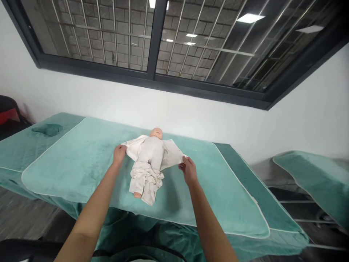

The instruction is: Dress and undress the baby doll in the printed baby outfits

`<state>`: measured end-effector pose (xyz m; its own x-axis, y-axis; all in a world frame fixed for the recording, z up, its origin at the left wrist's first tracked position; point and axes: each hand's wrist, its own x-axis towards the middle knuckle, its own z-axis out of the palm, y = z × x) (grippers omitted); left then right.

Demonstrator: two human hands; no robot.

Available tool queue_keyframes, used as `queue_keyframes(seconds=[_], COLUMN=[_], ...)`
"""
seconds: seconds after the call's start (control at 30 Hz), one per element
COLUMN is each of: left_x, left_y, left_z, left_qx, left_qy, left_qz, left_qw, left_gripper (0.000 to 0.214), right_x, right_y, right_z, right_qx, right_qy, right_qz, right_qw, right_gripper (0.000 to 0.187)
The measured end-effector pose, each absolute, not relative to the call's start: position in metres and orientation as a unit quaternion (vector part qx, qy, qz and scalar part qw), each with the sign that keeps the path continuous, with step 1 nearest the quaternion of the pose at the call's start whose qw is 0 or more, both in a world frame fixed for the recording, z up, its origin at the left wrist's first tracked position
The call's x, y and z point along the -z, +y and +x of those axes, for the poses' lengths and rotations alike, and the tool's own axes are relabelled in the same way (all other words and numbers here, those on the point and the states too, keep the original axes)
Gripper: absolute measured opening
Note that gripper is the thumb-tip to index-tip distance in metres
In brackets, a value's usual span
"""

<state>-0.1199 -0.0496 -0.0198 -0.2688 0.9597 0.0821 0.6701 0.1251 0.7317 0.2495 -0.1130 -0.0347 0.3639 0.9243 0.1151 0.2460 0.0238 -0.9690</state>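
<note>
A baby doll lies on its back on the green padded bed, its head toward the wall. Its torso is pale cloth. A white baby shirt is spread open on both sides of the doll. My left hand pinches the shirt's edge on the left. On the right, my right hand grips the other edge, lifted a little off the bed. White printed baby pants are bunched around the doll's legs, and one foot shows at a cuff.
The bed has a green cover and a face hole at its left end. A wall with a barred window stands behind it. To the right is another green-covered surface, and a dark chair is at far left.
</note>
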Motion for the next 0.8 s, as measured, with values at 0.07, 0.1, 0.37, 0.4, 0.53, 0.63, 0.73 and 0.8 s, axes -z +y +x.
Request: queue_keyframes(seconds=[0.07, 0.1, 0.37, 0.4, 0.53, 0.63, 0.73, 0.8], left_x=[0.029, 0.034, 0.041, 0.039, 0.031, 0.023, 0.017, 0.013], left_y=[-0.052, -0.054, -0.07, -0.073, -0.09, -0.1, -0.101, -0.097], left_z=[-0.141, -0.147, -0.114, -0.112, -0.118, -0.123, -0.121, -0.117], left_qx=[-0.34, -0.339, -0.306, -0.295, -0.244, -0.185, -0.154, -0.162], left_qy=[0.73, 0.728, 0.508, 0.486, 0.424, 0.386, 0.38, 0.381], left_qz=[0.549, 0.55, 0.715, 0.727, 0.757, 0.801, 0.831, 0.834], left_qw=[0.223, 0.228, 0.37, 0.385, 0.434, 0.419, 0.376, 0.364], left_gripper=[0.02, 0.017, 0.025, 0.027, 0.028, 0.031, 0.021, 0.015], right_x=[0.047, 0.054, 0.076, 0.073, 0.06, 0.052, 0.048, 0.048], right_y=[-0.133, -0.141, -0.134, -0.13, -0.127, -0.132, -0.135, -0.133], right_z=[0.273, 0.28, 0.209, 0.197, 0.18, 0.187, 0.191, 0.19], right_qx=[-0.288, -0.273, -0.287, -0.299, -0.319, -0.318, -0.305, -0.293], right_qy=[-0.461, -0.463, -0.645, -0.678, -0.755, -0.784, -0.802, -0.804], right_qz=[-0.654, -0.666, -0.567, -0.538, -0.464, -0.441, -0.432, -0.44], right_qw=[0.526, 0.517, 0.424, 0.403, 0.335, 0.299, 0.276, 0.272], right_gripper=[0.049, 0.049, 0.027, 0.022, 0.012, 0.007, 0.006, 0.007])
